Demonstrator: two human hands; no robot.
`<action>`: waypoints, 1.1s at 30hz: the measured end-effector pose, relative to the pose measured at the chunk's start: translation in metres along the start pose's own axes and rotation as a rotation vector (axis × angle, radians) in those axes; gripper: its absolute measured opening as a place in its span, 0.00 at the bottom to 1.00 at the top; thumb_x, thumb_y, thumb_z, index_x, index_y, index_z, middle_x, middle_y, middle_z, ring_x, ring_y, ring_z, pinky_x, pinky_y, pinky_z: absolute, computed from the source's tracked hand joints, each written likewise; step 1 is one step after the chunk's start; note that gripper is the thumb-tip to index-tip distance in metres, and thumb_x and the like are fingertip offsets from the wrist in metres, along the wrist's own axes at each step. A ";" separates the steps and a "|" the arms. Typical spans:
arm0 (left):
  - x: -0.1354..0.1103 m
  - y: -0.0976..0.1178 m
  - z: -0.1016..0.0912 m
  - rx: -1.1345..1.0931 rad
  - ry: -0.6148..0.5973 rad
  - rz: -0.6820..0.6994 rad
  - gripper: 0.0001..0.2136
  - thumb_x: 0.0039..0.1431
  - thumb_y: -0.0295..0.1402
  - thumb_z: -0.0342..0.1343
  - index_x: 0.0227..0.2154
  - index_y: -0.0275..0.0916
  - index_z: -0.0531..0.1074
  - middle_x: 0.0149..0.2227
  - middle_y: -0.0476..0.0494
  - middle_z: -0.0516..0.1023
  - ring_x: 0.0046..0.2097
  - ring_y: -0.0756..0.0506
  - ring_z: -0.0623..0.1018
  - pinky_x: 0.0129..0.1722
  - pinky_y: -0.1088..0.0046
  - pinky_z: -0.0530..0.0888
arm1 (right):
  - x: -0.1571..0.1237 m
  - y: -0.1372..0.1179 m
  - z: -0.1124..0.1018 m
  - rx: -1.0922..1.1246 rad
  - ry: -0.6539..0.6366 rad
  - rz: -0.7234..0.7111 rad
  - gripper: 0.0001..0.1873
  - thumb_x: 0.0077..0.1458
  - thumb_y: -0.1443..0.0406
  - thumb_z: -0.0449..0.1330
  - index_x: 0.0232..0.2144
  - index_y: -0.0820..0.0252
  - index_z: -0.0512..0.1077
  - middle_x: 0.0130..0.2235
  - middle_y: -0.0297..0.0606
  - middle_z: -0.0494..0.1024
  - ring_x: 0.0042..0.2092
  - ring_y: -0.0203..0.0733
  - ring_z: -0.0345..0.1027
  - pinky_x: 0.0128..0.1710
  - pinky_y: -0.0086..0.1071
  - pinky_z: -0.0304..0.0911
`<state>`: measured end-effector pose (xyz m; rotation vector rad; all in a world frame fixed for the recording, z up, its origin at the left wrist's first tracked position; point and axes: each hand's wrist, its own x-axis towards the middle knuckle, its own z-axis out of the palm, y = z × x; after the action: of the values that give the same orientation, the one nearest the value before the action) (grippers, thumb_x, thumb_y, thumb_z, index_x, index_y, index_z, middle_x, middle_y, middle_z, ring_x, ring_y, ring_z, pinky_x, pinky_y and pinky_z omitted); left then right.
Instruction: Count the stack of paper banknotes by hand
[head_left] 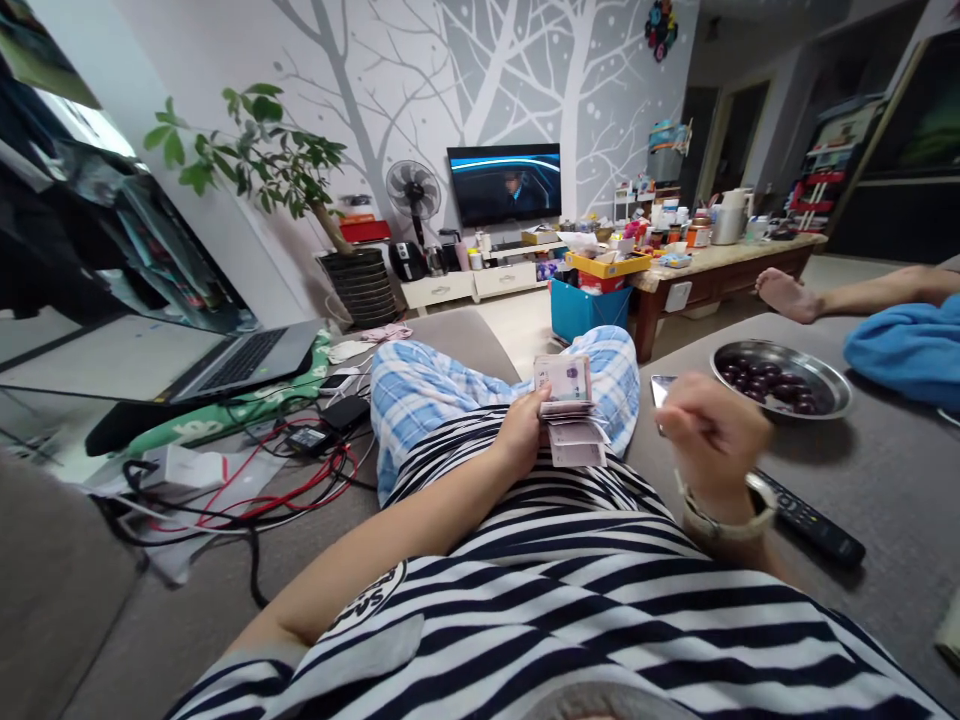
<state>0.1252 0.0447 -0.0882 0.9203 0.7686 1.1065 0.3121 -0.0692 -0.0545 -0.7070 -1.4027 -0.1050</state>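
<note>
My left hand point(521, 432) is closed around a bundle of banknotes point(571, 380) above my lap. The upper notes stand fairly upright, and several more fan out below, hanging towards my striped shirt. Off to the right, my right hand point(712, 432) is raised with its fingers curled into a fist, slightly blurred by motion. Nothing shows sticking out of it, and a pale watch point(726, 512) circles its wrist. Just behind it lies a phone point(661, 390), partly hidden by the hand. A black remote control point(814, 522) rests on the sofa beside that wrist.
A steel bowl of dark round fruit point(776, 385) sits on the sofa at right, near another person's bare foot point(787, 295). On the left are a laptop point(251, 355) and tangled cables point(300, 490). Ahead stand a blue bin point(589, 310) and a cluttered wooden table point(712, 265).
</note>
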 end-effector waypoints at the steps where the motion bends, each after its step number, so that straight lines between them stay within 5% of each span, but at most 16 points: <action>1: 0.000 0.001 0.001 0.001 0.002 -0.001 0.12 0.61 0.38 0.61 0.38 0.33 0.81 0.34 0.37 0.86 0.42 0.35 0.85 0.46 0.57 0.81 | 0.001 0.008 0.011 -0.020 -0.015 0.067 0.19 0.59 0.58 0.68 0.21 0.56 0.70 0.21 0.30 0.69 0.24 0.36 0.62 0.26 0.33 0.59; 4: 0.001 0.002 0.002 -0.011 -0.019 -0.015 0.13 0.61 0.39 0.61 0.40 0.33 0.80 0.36 0.37 0.86 0.43 0.36 0.85 0.47 0.60 0.81 | -0.009 0.039 0.037 0.001 -0.054 0.354 0.13 0.57 0.56 0.68 0.28 0.57 0.74 0.25 0.32 0.76 0.28 0.38 0.66 0.29 0.33 0.63; 7: 0.002 0.005 0.003 -0.008 -0.036 -0.018 0.15 0.59 0.40 0.63 0.41 0.33 0.80 0.39 0.37 0.86 0.41 0.38 0.85 0.46 0.62 0.80 | -0.017 0.062 0.054 0.089 -0.100 0.532 0.17 0.63 0.52 0.61 0.28 0.57 0.74 0.24 0.32 0.75 0.27 0.39 0.65 0.30 0.33 0.62; 16: -0.006 0.010 0.010 0.011 0.007 0.053 0.12 0.48 0.29 0.67 0.38 0.33 0.81 0.35 0.40 0.86 0.36 0.42 0.84 0.44 0.65 0.79 | -0.015 0.068 0.073 0.031 -0.112 0.574 0.26 0.55 0.47 0.66 0.19 0.56 0.63 0.20 0.27 0.62 0.26 0.35 0.54 0.28 0.33 0.51; 26: -0.004 0.008 0.013 -0.032 0.047 0.033 0.10 0.57 0.37 0.66 0.35 0.34 0.80 0.35 0.38 0.86 0.45 0.36 0.85 0.51 0.59 0.79 | -0.033 0.056 0.069 0.072 -0.016 0.501 0.17 0.61 0.55 0.63 0.24 0.56 0.68 0.23 0.29 0.68 0.27 0.36 0.59 0.31 0.33 0.55; 33: -0.003 0.005 0.007 -0.029 -0.024 0.037 0.11 0.51 0.37 0.68 0.33 0.36 0.79 0.33 0.41 0.86 0.47 0.35 0.84 0.50 0.60 0.79 | -0.038 0.046 0.066 0.140 -0.064 0.452 0.12 0.62 0.55 0.62 0.34 0.57 0.77 0.29 0.34 0.76 0.30 0.40 0.65 0.33 0.34 0.61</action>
<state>0.1285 0.0416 -0.0804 0.9250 0.7166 1.1342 0.2695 -0.0117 -0.1072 -0.8975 -1.2652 0.3698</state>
